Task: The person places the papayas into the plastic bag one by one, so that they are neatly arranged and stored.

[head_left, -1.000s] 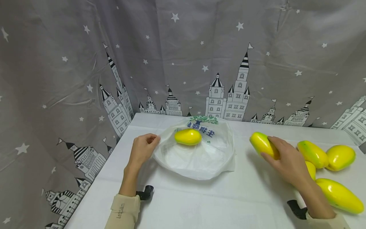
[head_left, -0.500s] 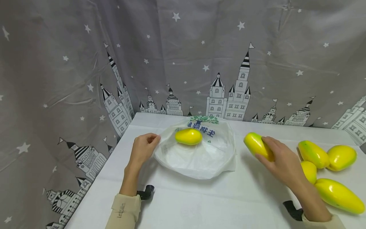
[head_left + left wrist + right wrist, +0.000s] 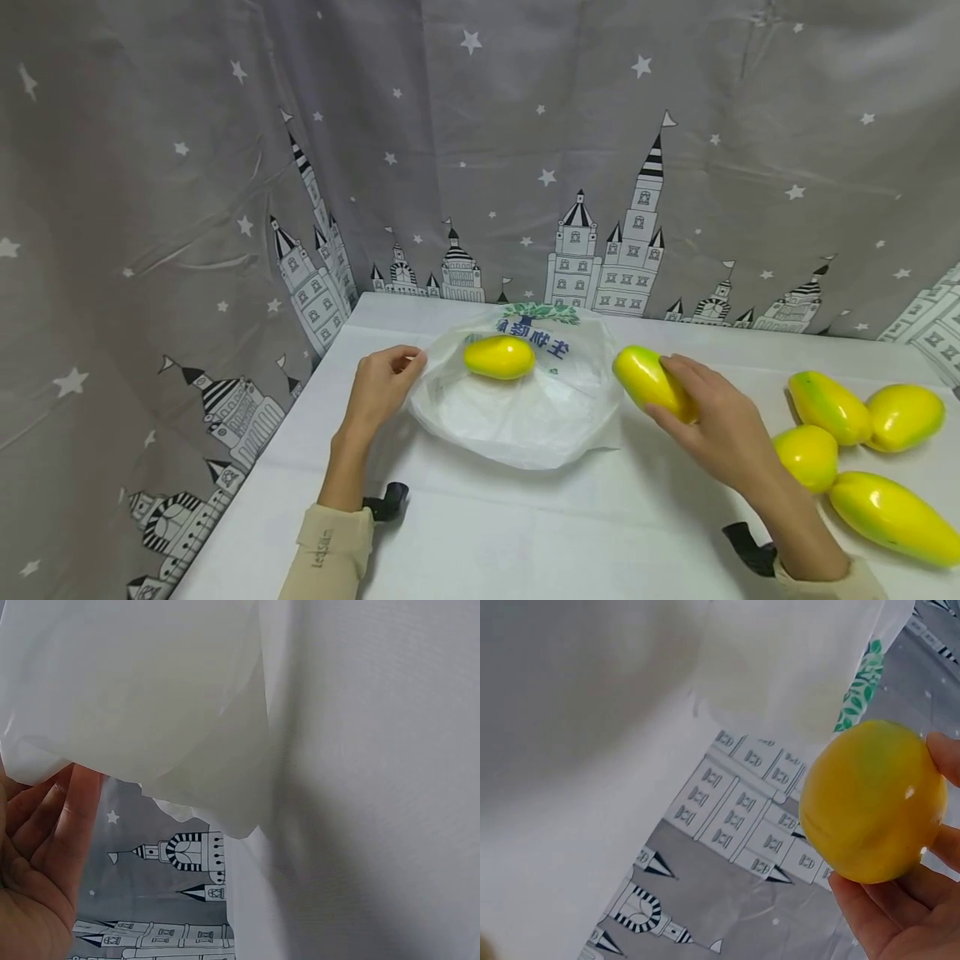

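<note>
A white plastic bag [image 3: 517, 433] with green and blue print lies with its mouth spread wide. One yellow mango [image 3: 499, 357] rests inside it. My left hand [image 3: 381, 387] pinches the bag's left rim; in the left wrist view the fingers [image 3: 75, 817] meet the bag's edge [image 3: 172, 735]. My right hand [image 3: 716, 421] grips a second mango, yellow-green [image 3: 652, 383], held just off the bag's right rim. In the right wrist view this held mango [image 3: 874, 802] sits between thumb and fingers, its far side hidden.
Several loose mangoes [image 3: 828, 408] sit together on the right of the white table [image 3: 480, 550]. Behind the table's back edge hangs a grey curtain [image 3: 495, 150] printed with castles and stars. Black wrist mounts [image 3: 386, 502] stick out from both wrists.
My right hand has carried its mango leftward, away from the loose mangoes and up to the bag's right rim. The left hand keeps its hold on the bag in nearly the same place.
</note>
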The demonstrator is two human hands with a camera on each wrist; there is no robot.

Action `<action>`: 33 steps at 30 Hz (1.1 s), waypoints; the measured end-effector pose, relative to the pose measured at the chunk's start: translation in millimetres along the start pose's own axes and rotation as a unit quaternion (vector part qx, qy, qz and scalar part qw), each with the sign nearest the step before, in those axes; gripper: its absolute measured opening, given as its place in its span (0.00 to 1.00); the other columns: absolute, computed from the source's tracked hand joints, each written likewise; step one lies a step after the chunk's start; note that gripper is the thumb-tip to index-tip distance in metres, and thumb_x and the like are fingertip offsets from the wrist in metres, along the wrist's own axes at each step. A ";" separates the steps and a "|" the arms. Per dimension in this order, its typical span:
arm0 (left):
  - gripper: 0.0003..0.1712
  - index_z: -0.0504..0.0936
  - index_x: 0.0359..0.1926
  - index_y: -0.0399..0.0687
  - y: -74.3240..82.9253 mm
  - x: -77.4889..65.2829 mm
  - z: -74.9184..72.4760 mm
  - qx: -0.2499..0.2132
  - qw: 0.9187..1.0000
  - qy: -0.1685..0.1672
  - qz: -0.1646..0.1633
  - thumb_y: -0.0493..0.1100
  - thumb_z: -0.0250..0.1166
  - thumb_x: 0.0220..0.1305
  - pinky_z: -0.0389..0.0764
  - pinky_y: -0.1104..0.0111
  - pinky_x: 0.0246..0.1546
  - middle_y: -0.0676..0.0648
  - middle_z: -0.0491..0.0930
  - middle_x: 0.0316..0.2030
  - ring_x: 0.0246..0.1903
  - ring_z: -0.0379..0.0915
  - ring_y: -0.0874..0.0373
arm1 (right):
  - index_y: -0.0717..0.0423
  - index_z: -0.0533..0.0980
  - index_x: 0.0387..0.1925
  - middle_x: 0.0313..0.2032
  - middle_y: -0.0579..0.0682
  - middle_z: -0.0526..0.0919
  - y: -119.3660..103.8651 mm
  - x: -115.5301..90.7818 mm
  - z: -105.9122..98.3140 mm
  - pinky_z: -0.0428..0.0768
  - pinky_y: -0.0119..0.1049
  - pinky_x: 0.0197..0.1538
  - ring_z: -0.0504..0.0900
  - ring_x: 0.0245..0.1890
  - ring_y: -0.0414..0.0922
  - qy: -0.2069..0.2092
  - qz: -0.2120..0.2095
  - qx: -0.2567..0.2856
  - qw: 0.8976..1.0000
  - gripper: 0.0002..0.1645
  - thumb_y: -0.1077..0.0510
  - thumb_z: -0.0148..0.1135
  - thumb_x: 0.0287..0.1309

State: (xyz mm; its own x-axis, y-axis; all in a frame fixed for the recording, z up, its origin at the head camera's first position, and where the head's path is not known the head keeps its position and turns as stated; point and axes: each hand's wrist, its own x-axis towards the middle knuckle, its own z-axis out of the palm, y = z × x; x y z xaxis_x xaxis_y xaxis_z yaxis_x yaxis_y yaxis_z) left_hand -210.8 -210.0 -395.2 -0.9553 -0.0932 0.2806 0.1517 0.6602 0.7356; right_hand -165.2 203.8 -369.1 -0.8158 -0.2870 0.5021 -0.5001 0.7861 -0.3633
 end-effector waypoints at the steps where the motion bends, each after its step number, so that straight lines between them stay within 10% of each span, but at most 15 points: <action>1: 0.15 0.85 0.49 0.38 0.1 0.0 -0.1 0.000 1.000 -0.002 0.000 0.44 0.62 0.69 0.81 0.55 0.39 0.41 0.86 0.34 0.35 0.82 0.48 | 0.64 0.72 0.62 0.58 0.67 0.76 -1.5 0.4 0.5 0.75 0.63 0.51 0.76 0.54 0.65 -0.001 -0.001 0.003 1.000 0.37 0.56 0.74 0.51; 33: 0.15 0.86 0.49 0.38 0.5 -0.4 2.6 -0.005 1.000 -0.005 -0.003 0.43 0.63 0.68 0.82 0.55 0.40 0.40 0.86 0.36 0.38 0.82 0.48 | 0.57 0.72 0.64 0.64 0.57 0.72 -71.2 29.9 69.1 0.71 0.54 0.63 0.72 0.62 0.55 -0.089 -0.083 0.059 0.991 0.35 0.50 0.71 0.57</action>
State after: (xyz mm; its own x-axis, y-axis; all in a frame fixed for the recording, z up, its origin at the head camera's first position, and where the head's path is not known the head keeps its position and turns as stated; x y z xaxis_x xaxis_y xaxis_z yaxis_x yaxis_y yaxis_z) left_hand -211.0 -207.7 -396.6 -0.9587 -0.0900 0.2700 0.1481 0.6524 0.7433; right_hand -174.1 101.4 -382.5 -0.7523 -0.5078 0.4197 -0.6538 0.6537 -0.3810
